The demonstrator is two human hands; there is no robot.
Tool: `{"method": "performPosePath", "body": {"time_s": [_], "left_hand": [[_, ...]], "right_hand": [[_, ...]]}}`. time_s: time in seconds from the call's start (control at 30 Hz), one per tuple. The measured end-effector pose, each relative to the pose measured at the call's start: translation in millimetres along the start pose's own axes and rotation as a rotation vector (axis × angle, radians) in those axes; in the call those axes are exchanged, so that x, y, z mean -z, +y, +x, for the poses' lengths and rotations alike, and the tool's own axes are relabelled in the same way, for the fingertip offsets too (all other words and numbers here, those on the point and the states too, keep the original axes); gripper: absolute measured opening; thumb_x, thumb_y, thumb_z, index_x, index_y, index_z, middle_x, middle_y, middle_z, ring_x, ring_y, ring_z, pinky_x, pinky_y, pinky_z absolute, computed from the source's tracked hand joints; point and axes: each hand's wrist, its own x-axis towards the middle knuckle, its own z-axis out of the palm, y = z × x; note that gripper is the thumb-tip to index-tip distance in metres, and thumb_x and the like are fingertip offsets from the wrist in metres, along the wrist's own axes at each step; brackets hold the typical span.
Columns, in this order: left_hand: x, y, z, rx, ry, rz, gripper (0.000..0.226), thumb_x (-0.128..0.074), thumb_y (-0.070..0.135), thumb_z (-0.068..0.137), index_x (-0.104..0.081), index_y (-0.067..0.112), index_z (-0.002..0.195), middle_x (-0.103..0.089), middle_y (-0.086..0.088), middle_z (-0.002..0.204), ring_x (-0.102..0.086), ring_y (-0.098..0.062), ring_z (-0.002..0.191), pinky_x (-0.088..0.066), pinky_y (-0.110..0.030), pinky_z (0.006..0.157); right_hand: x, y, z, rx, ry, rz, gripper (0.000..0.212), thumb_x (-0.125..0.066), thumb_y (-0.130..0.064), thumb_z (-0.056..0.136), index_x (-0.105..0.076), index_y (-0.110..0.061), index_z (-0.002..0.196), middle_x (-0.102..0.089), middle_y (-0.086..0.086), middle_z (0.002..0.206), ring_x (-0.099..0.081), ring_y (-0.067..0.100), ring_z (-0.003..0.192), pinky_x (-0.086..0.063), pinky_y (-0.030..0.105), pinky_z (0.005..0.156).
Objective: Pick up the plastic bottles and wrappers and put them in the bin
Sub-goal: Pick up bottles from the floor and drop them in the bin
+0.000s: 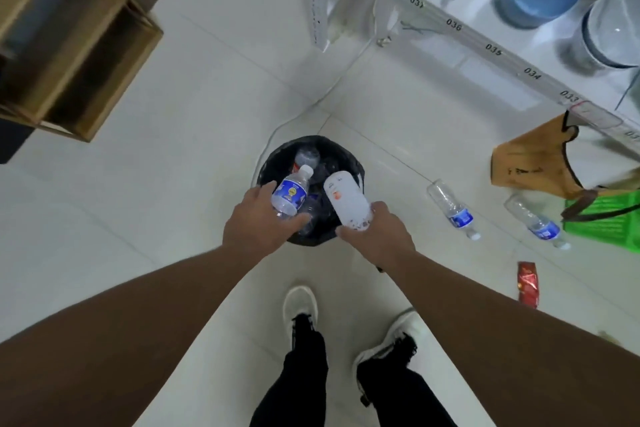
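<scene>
Over the bin (277,163), the left hand (258,225) fingers clasp a clear bottle (291,194), the right hand (377,236) fingers clasp a white bottle (346,201).

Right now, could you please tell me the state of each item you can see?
Bin: open, black-lined, bottles inside.
Blue-label bottle: capped, held by left hand over the bin.
White bottle: held by right hand over the bin.
Two clear bottles: lying on the floor.
Red wrapper: on the floor.
</scene>
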Motion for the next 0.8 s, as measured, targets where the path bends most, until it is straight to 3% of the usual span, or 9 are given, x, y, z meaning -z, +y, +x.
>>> {"method": "performPosePath", "body": {"time_s": [0.1, 0.17, 0.27, 0.4, 0.63, 0.8], "left_hand": [[-13.0, 1.5, 0.3, 0.042, 0.098, 0.002, 0.101, -0.069, 0.077, 0.080, -0.040, 0.025, 0.161, -0.033, -0.005, 0.169, -0.041, -0.033, 0.149, -0.042, -0.052, 0.112], [-15.4, 4.8, -13.9, 0.012, 0.158, 0.030, 0.094, -0.070, 0.074, 0.080, -0.047, 0.025, 0.157, -0.039, -0.003, 0.165, -0.042, -0.031, 0.146, -0.044, -0.052, 0.111], [-8.2, 15.6, -39.5, -0.086, 0.231, 0.070, 0.083, -0.065, 0.073, 0.078, -0.055, 0.027, 0.146, -0.051, -0.001, 0.155, -0.051, -0.031, 0.137, -0.048, -0.050, 0.108], [-3.4, 34.1, -66.1, -0.213, 0.307, 0.183, 0.085, -0.062, 0.072, 0.079, -0.059, 0.019, 0.146, -0.057, -0.009, 0.150, -0.054, -0.032, 0.136, -0.045, -0.053, 0.113], [-23.5, 110.7, -100.0, -0.320, 0.215, 0.235, 0.089, -0.065, 0.069, 0.078, -0.049, 0.025, 0.154, -0.051, -0.002, 0.156, -0.048, -0.030, 0.141, -0.049, -0.052, 0.111], [-53.8, 180.7, -122.7, -0.429, 0.098, 0.294, 0.095, -0.067, 0.069, 0.078, -0.045, 0.022, 0.158, -0.044, -0.005, 0.162, -0.038, -0.028, 0.151, -0.038, -0.052, 0.121]], "right_hand": [[-11.7, -4.8, 10.9, -0.034, -0.030, 0.042, 0.125, -0.071, -0.086, 0.063, -0.016, -0.036, 0.163, -0.041, 0.007, 0.141, -0.055, 0.035, 0.130, -0.053, 0.042, 0.093], [-11.6, 2.1, 4.8, -0.019, 0.011, 0.029, 0.124, -0.066, -0.090, 0.061, -0.017, -0.038, 0.163, -0.040, 0.009, 0.149, -0.050, 0.036, 0.136, -0.049, 0.045, 0.093], [4.6, 22.9, -13.0, -0.035, 0.028, 0.014, 0.118, -0.065, -0.088, 0.067, -0.020, -0.038, 0.164, -0.038, 0.008, 0.155, -0.048, 0.037, 0.140, -0.050, 0.052, 0.106], [38.4, 67.2, -41.8, -0.095, 0.032, 0.060, 0.113, -0.069, -0.082, 0.073, -0.022, -0.035, 0.165, -0.037, 0.009, 0.157, -0.049, 0.038, 0.140, -0.047, 0.054, 0.111], [109.0, 158.9, -83.2, -0.187, 0.118, 0.160, 0.111, -0.073, -0.081, 0.073, -0.027, -0.036, 0.164, -0.039, 0.009, 0.155, -0.051, 0.039, 0.138, -0.045, 0.052, 0.113], [151.0, 228.2, -111.3, -0.236, 0.182, 0.290, 0.114, -0.071, -0.084, 0.070, -0.026, -0.037, 0.164, -0.037, 0.008, 0.156, -0.050, 0.036, 0.138, -0.050, 0.053, 0.108]]}}
